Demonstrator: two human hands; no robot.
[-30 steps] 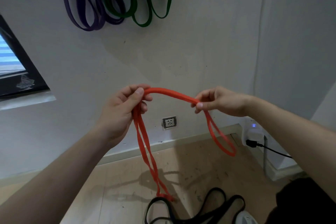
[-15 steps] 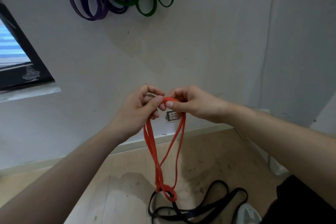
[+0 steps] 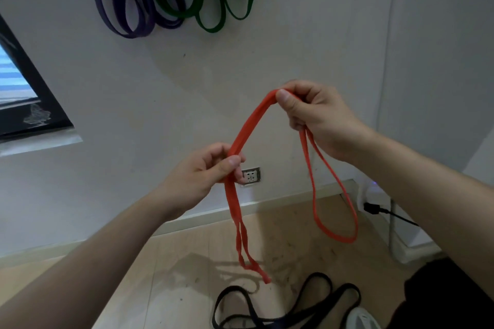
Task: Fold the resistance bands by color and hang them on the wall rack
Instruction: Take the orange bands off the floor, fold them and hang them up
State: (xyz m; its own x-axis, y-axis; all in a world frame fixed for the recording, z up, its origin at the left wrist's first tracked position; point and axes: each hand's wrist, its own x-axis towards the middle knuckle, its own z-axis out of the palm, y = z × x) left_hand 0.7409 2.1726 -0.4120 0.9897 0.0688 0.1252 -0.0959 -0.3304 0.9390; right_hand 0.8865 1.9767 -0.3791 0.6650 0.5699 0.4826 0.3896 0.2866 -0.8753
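Observation:
A red resistance band (image 3: 250, 125) stretches between both hands in front of the wall. My left hand (image 3: 205, 171) pinches it low, and doubled strands hang from there toward the floor. My right hand (image 3: 312, 115) grips it higher and to the right, with one loop dangling below that hand. Purple bands (image 3: 120, 5) and green bands (image 3: 213, 0) hang folded high on the wall; the rack itself is out of frame. A black band (image 3: 280, 304) lies on the wooden floor below.
A wall socket (image 3: 250, 175) sits just behind my left hand. A dark-framed window (image 3: 29, 104) is at the left. At the right, a white device (image 3: 374, 192) with a plugged black cable stands on the floor. A white shoe tip (image 3: 361, 319) shows at the bottom.
My hands, which had come together at the band's top, have moved apart. The right hand rose up and right; the left dropped lower. A loop now hangs under the right hand.

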